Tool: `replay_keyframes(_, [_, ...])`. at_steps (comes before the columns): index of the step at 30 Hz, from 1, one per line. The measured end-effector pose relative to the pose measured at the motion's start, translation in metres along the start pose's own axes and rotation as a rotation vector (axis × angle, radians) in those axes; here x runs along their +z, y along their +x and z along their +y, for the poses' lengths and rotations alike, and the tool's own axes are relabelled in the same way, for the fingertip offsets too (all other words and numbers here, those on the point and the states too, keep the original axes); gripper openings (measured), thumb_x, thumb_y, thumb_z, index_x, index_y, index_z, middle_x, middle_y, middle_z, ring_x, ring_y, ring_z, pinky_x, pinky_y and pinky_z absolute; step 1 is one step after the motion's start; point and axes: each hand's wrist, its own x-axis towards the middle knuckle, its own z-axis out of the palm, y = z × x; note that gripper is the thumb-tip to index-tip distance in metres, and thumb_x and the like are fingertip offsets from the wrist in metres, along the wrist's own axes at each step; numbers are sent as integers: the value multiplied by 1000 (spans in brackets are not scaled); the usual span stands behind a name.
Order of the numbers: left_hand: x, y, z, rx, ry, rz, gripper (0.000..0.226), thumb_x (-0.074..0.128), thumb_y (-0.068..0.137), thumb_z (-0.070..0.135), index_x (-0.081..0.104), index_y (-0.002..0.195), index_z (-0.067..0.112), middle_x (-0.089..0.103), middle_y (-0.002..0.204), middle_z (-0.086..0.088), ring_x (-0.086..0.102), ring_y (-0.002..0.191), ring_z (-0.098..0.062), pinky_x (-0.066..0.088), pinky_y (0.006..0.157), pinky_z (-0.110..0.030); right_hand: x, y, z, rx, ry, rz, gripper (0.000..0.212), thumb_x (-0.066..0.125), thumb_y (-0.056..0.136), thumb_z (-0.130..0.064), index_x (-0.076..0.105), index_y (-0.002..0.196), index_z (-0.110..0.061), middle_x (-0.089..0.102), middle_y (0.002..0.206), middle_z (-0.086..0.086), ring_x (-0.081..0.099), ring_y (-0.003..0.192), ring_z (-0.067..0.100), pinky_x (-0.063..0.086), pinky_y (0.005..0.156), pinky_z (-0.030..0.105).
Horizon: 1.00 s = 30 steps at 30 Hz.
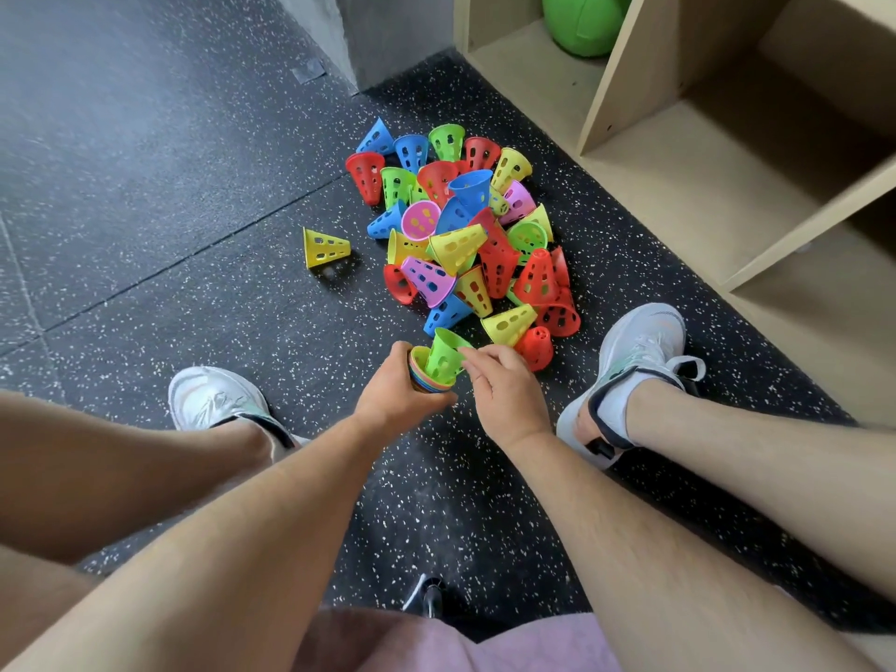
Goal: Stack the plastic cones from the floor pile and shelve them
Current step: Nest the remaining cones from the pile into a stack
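Note:
A pile of several perforated plastic cones [465, 235] in red, blue, green, yellow and pink lies on the dark speckled floor. My left hand [397, 400] grips a short stack of nested cones [421, 375] with their wide mouths up. My right hand [504, 390] pinches the rim of a green cone [443, 354] whose narrow end sits inside the stack. One yellow cone [324, 247] lies apart, left of the pile.
A wooden shelf unit [703, 152] with open compartments stands at the right; a green ball [584, 21] sits in the far one. My two white shoes [213, 397] [635, 361] flank my hands. A grey wall corner [383, 36] rises behind the pile.

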Motion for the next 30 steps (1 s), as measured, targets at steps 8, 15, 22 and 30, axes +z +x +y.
replay_keyframes(8, [1,2,2,21,-35,46,61,89,69,43,50,111,25,65,95,11,64,82,-6,45,66,-24,1,-2,-13,170,172,-269,33,48,99,-34,65,127,-32,63,128,-10,50,123,9,41,109,34])
replay_keyframes(15, [18,11,10,73,-51,3,70,95,64,46,51,115,27,67,102,11,66,91,-8,54,79,-31,-15,11,5,217,-32,32,27,53,97,-25,66,120,-19,60,123,-4,51,116,17,47,99,38])
replay_keyframes(22, [24,14,25,90,-84,-29,67,95,67,41,52,117,29,66,103,13,64,90,-1,46,71,-20,-28,40,18,113,-407,-57,21,63,91,-31,69,111,-26,52,131,1,41,121,24,42,100,42])
replay_keyframes(30, [16,16,0,49,-52,-6,69,95,66,44,50,118,31,65,105,14,64,94,-3,52,82,-28,-10,33,15,77,-684,-338,40,45,100,-33,54,138,-28,10,166,-2,5,150,29,9,121,50])
